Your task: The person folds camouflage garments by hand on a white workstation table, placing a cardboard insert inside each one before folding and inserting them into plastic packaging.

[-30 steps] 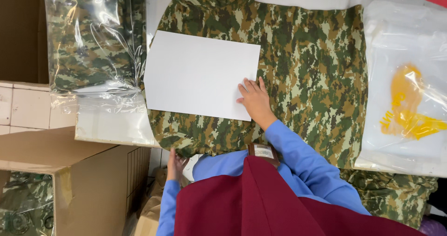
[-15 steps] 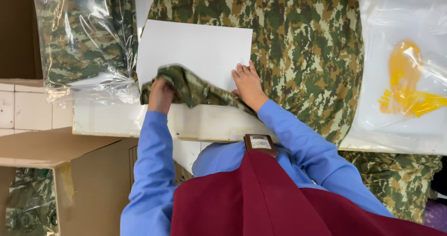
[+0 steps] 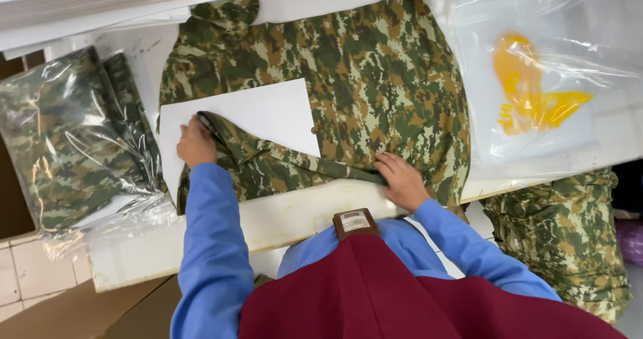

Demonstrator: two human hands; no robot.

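A camouflage garment point(image 3: 375, 78) lies spread on a white table point(image 3: 288, 212). A white cardboard sheet point(image 3: 264, 115) rests on it. My left hand point(image 3: 196, 141) presses a folded-over camouflage part point(image 3: 268, 165) onto the cardboard's left side, fingers closed on the fabric's end. My right hand point(image 3: 400, 180) pins the garment's near edge at the fold, fingers flat on the cloth. Both arms wear blue sleeves above a maroon apron.
A bagged camouflage garment point(image 3: 63, 148) lies at the left. Clear plastic bags with a yellow print point(image 3: 536, 91) sit at the right. White sheets are stacked point(image 3: 100, 4) at the far left. More camouflage cloth point(image 3: 569, 238) hangs at the lower right, a cardboard box point(image 3: 80, 312) at the lower left.
My left hand came up from below the table, took the garment's near part and folded it over the cardboard. My right hand slid right along the near edge.
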